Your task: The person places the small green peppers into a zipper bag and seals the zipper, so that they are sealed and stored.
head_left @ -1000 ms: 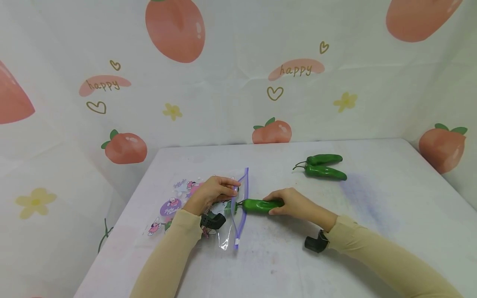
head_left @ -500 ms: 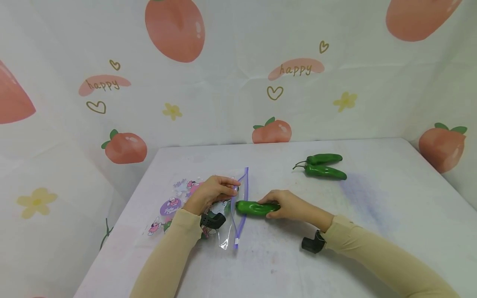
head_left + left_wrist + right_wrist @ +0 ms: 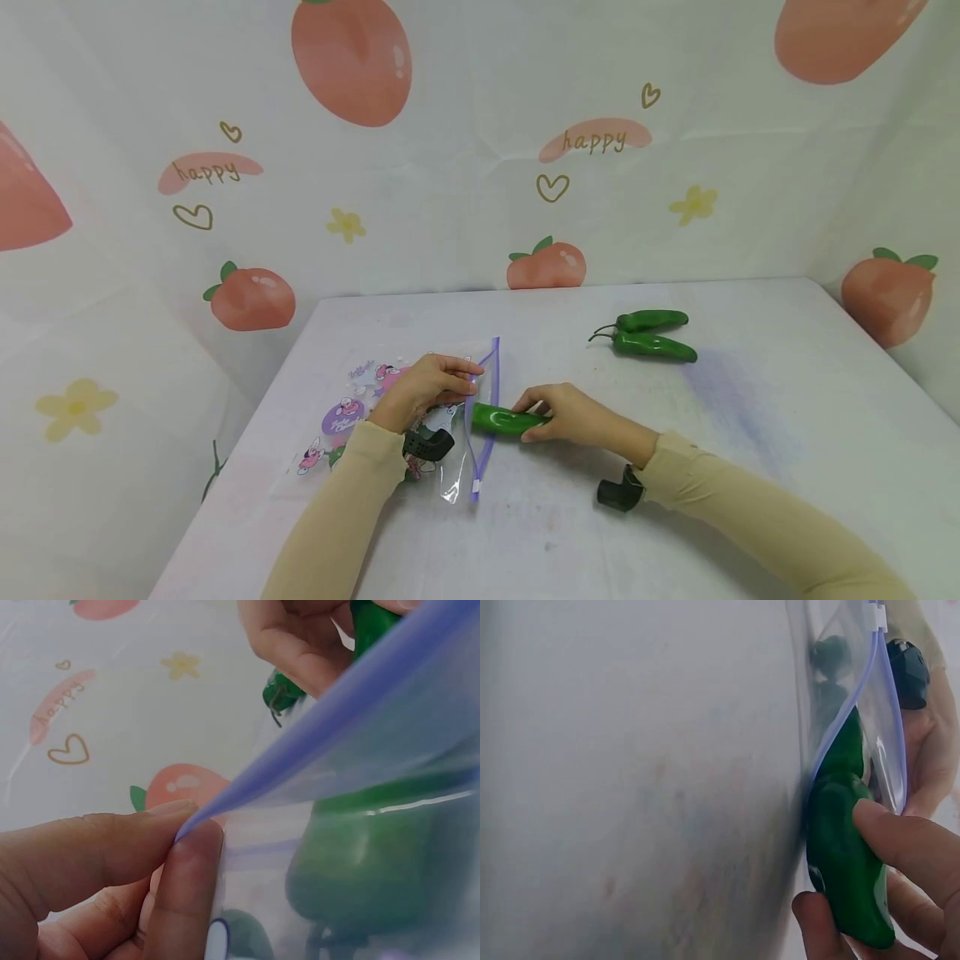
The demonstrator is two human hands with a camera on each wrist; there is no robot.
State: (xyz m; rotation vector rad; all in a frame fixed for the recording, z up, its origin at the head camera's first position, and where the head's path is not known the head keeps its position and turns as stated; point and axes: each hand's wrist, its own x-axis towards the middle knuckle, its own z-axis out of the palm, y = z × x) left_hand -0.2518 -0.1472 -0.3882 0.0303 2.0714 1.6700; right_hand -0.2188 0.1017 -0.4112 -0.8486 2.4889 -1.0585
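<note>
My left hand (image 3: 429, 390) pinches the purple-edged mouth of a clear zip bag (image 3: 457, 479) between thumb and finger, lifting it apart; the left wrist view shows the purple rim (image 3: 300, 746) tight in that pinch. My right hand (image 3: 573, 418) grips a green chili pepper (image 3: 498, 420) near its tip. Its stem end is inside the bag's opening, behind the clear film. In the right wrist view the thumb and fingers hold the chili (image 3: 847, 855) at the mouth, and another green pepper (image 3: 847, 746) lies inside the bag. A white slider (image 3: 875, 616) sits on the zip.
Two more green chili peppers (image 3: 654, 347) lie side by side at the back right of the white table (image 3: 600, 550). Cartoon prints cover the bag. A white cloth backdrop (image 3: 450, 183) printed with peaches rises behind the table.
My right hand has moved left, pushing the chili stem-first past the purple rim into the bag's mouth. The left hand and the two chilies at the back have stayed put.
</note>
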